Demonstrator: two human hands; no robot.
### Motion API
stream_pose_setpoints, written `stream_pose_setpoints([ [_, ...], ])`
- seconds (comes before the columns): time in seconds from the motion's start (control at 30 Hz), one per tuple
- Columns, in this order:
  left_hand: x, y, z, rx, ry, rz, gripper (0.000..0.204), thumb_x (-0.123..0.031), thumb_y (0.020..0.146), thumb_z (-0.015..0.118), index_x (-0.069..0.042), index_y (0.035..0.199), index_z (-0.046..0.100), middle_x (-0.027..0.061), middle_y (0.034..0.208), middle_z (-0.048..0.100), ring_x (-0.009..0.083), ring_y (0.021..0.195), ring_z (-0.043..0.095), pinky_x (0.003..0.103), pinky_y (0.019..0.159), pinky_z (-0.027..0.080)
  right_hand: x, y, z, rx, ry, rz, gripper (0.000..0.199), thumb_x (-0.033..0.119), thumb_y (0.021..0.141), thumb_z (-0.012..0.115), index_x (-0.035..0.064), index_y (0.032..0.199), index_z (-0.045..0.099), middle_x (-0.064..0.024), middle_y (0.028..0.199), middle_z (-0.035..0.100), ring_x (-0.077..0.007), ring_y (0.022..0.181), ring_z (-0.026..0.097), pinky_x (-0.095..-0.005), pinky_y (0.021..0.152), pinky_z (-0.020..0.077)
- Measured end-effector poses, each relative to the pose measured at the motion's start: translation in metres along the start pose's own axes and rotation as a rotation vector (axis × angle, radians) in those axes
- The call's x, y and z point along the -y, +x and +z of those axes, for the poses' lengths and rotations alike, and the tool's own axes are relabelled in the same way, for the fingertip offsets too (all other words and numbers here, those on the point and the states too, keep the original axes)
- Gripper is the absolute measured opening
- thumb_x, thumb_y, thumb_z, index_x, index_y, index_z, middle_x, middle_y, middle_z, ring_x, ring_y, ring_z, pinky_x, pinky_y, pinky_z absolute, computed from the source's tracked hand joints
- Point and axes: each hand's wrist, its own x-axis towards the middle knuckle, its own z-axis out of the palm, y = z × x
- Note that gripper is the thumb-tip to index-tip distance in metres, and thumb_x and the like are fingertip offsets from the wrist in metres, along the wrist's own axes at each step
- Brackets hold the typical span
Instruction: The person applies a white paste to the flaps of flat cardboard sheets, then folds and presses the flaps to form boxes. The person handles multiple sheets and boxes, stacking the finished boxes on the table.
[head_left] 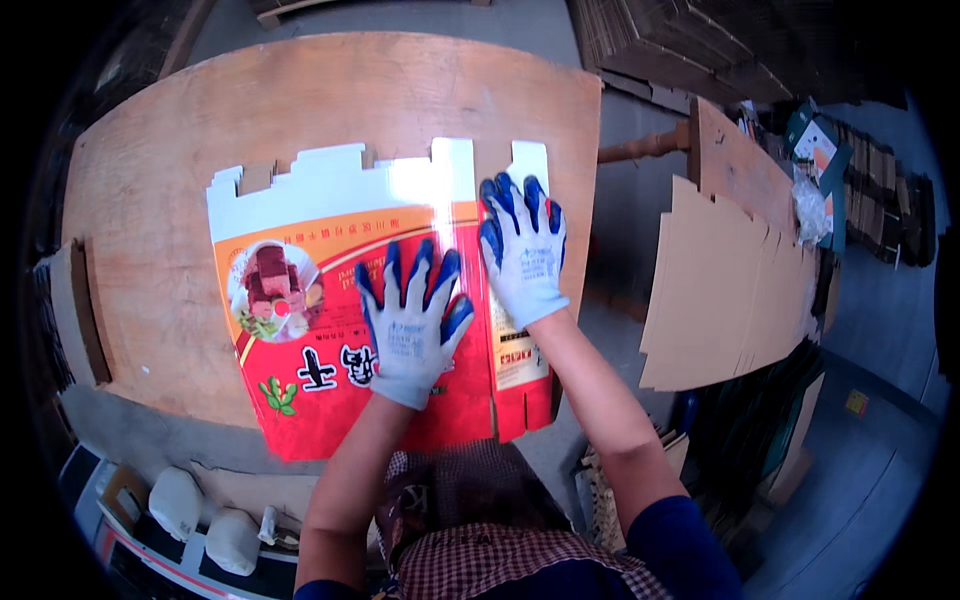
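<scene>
Head view | gloved left hand (412, 318), right hand (525, 250) flat | glossy red carton blank (300, 330)

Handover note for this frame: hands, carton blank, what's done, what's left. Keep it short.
Left hand: gloved, flat, palm down on the red panel of the printed carton blank.
Right hand: gloved, flat on the blank's narrow right-hand panel, fingers toward the white top flaps.
Blank lies unfolded, printed side up, on the wooden board; its lower edge overhangs the board's near edge.
Stack of plain cardboard sheets sits to the right.
Done: blank laid out flat.
Left: no fold made yet; all panels and flaps look flat.
</scene>
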Motion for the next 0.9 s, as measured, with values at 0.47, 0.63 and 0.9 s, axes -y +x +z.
stream_pose_setpoints([
  [0.47,-0.014,0.047,0.008,-0.058,0.01,0.217,0.053,-0.03,0.096,0.056,-0.014,0.146,0.049,0.0126,0.148,0.049,0.0312,0.146,0.033,0.054,0.123,0.011,0.053,-0.096,-0.005,0.078,-0.038,0.176,0.06,0.028,0.091,0.057,0.0072,0.147,0.047,-0.0148,0.153,0.041,-0.0396,0.145,0.031,-0.0668,0.118,0.0117],
  [0.63,-0.02,0.044,0.009,0.144,0.126,0.133,0.064,-0.043,0.092,0.062,-0.016,0.149,0.046,0.0126,0.157,0.037,0.0349,0.149,0.024,0.058,0.122,0.009,0.062,-0.144,-0.009,0.054,0.171,0.222,0.057,0.032,0.091,0.062,0.0067,0.141,0.053,-0.0158,0.153,0.041,-0.0387,0.145,0.032,-0.0661,0.116,0.016],
  [0.9,-0.021,-0.009,-0.008,0.131,0.164,0.233,0.079,-0.05,0.085,0.068,-0.01,0.149,0.045,0.0111,0.16,0.033,0.0359,0.151,0.02,0.061,0.122,0.005,-0.086,-0.171,-0.056,0.002,-0.223,0.603,0.102,0.067,0.082,0.063,0.004,0.155,0.03,-0.0183,0.163,0.021,-0.0453,0.149,0.017,-0.0628,0.117,0.0158],
])
